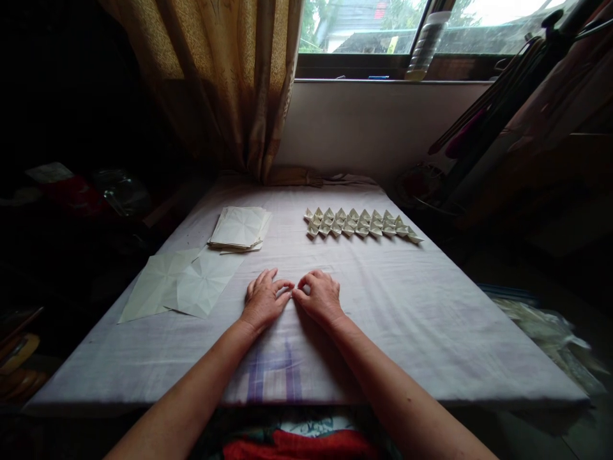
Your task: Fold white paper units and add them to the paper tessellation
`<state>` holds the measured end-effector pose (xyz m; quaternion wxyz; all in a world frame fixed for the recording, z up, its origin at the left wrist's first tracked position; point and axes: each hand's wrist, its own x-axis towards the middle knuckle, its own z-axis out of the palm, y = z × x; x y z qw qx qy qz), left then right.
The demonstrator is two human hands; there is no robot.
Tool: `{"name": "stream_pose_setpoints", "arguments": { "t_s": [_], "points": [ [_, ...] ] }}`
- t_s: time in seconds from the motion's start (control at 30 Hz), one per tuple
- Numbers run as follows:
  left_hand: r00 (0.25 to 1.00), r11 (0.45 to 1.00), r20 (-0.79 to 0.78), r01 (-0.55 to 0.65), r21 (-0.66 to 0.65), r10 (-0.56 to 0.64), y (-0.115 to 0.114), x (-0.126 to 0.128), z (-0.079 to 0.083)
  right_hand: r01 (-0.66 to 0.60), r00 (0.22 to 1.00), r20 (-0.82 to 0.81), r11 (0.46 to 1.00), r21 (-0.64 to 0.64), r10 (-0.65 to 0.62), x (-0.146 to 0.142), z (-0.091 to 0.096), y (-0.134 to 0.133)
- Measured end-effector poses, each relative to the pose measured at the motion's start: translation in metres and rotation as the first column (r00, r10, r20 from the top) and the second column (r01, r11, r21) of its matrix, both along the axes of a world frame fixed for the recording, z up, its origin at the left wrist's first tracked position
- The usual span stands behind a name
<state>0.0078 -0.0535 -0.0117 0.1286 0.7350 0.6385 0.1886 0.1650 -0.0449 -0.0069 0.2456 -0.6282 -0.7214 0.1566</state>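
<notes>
My left hand [265, 298] and my right hand [320, 295] meet near the middle of the table. On each, thumb and forefinger close in a pinch, and the fingertips of both hands nearly touch. A tiny pale bit shows between them, too small and hidden to name. Left of my left hand lie two flat, creased paper squares [204, 284], partly overlapping. Behind them sits a stack of creased paper squares [239, 227]. Beyond my right hand, several small folded paper boats [363, 223] stand close together in rows.
A pale cloth with purple stripes covers the table [421, 332]. At the back hangs a gold curtain [230, 83] beside the window, with a clear plastic jar [428, 45] on the sill. Plastic bags [541, 326] lie below the table's right edge. The left side is dark.
</notes>
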Motion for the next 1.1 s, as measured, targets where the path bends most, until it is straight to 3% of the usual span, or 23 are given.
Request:
{"name": "stream_pose_setpoints", "arguments": {
  "t_s": [0.23, 0.63, 1.1],
  "points": [
    [1.000, 0.998, 0.012, 0.017, -0.054, -0.017, 0.008, -0.003, 0.005, -0.053, 0.999, -0.004, 0.998, 0.020, 0.053, 0.002, -0.003, -0.002],
    [0.999, 0.996, 0.035, 0.031, -0.082, -0.029, 0.010, -0.004, 0.008, 0.022, 0.999, -0.051, 0.999, 0.041, -0.020, 0.019, -0.009, 0.002],
    [1.000, 0.998, 0.003, -0.007, -0.062, 0.007, 0.009, -0.002, 0.005, -0.104, 0.993, -0.040, 0.985, 0.136, 0.110, 0.018, -0.017, -0.006]
  ]
}}
